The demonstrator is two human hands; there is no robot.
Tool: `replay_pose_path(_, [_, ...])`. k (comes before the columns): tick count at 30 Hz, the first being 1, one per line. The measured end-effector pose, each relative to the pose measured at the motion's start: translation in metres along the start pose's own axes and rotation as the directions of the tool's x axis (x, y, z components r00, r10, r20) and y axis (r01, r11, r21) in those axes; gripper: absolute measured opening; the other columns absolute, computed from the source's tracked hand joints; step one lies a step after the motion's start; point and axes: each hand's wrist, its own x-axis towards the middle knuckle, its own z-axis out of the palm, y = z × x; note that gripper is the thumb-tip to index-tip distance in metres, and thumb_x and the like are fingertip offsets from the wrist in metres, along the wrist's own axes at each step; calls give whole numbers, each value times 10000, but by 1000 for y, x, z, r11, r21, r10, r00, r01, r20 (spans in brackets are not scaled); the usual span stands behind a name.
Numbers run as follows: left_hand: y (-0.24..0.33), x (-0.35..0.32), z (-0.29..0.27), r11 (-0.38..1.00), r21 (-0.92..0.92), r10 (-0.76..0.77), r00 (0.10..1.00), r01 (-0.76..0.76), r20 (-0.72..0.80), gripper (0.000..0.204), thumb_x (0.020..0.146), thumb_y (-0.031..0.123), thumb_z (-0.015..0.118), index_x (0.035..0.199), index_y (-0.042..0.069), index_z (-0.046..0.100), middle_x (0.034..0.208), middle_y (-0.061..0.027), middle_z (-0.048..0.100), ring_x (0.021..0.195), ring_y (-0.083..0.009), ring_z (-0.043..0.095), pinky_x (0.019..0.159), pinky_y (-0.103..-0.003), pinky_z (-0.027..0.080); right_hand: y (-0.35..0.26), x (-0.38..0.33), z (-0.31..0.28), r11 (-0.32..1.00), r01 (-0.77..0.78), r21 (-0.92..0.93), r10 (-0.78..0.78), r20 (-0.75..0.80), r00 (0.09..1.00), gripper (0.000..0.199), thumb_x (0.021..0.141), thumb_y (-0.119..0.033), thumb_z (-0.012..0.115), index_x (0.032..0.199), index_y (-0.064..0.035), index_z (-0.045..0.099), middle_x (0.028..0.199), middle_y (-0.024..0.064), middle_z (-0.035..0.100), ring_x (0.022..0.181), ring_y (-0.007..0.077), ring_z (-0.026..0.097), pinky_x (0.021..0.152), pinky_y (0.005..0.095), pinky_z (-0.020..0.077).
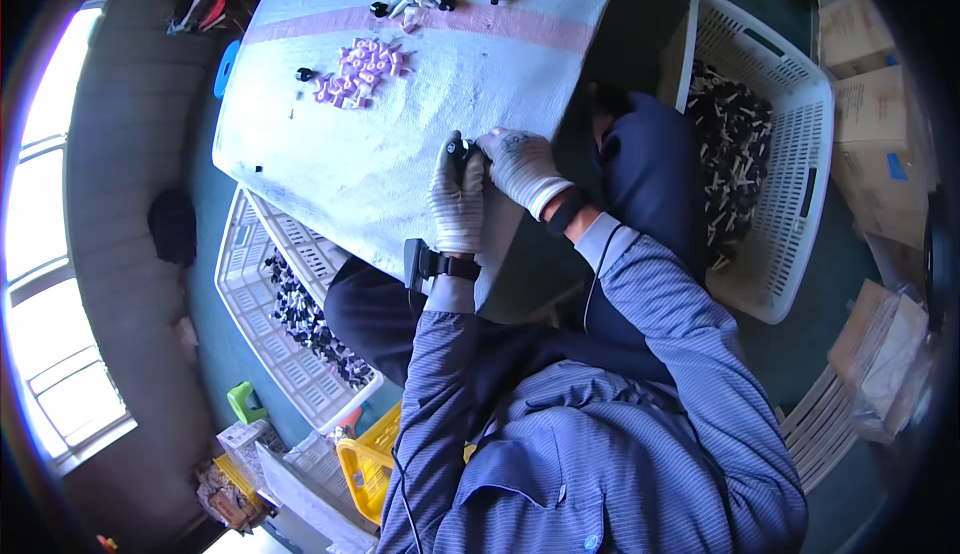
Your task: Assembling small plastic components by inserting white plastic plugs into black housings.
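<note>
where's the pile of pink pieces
In the head view, the pink pieces lie on the white tabletop, left of centre, just below its pink stripe and beyond the left hand.

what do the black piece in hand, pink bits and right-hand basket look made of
Black piece: probably plastic, glossy from its highlights, though partly covered. Pink bits: likely moulded plastic, semi-matte, with repeated shapes. Right-hand basket: likely rigid plastic, dull, with slotted walls.

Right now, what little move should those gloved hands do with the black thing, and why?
Maybe a gentle press with the right hand while the left hand steadies the black part: the left seems to grip it, and the right is close beside it, so little reaching looks needed.
</note>
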Motion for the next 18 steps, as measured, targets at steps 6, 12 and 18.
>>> replay_pose_path(6, [2, -5, 7, 978, -206, 8, 998, -19, -56, 445, 950, 91, 602, 1363, -3, 466, 1105, -54, 616, 921, -102, 590, 838, -247, 487, 2, -2, -6, 994, 21, 106, -18, -34, 999, 199, 821, -126, 548, 981, -111, 664, 960, 123, 658, 900, 336, 644, 785, 440, 512])
replay_pose_path(12, [-1, -1, -2, 986, -150, 54, 992, -71, -112, 377, 942, 87, 607, 1293, -18, 519, 1098, -58, 624, 951, -119, 594, 856, -258, 492, -5, -4, -14, 972, -38, 233, 24, 63, 998, 233, 859, -268, 589, 988, -93, 671, 1003, 136, 663, 931, 348, 640, 805, 434, 511])
replay_pose_path(18, [17, -4, 6, 970, -237, 29, 995, -51, -98, 320, 926, 53, 615, 1231, -22, 555, 1064, -72, 638, 913, -127, 609, 829, -268, 505, -4, -7, -7, 979, -63, 194, 60, 23, 998, 199, 850, -299, 619, 915, -114, 655, 946, 124, 660, 896, 334, 649, 775, 441, 515])
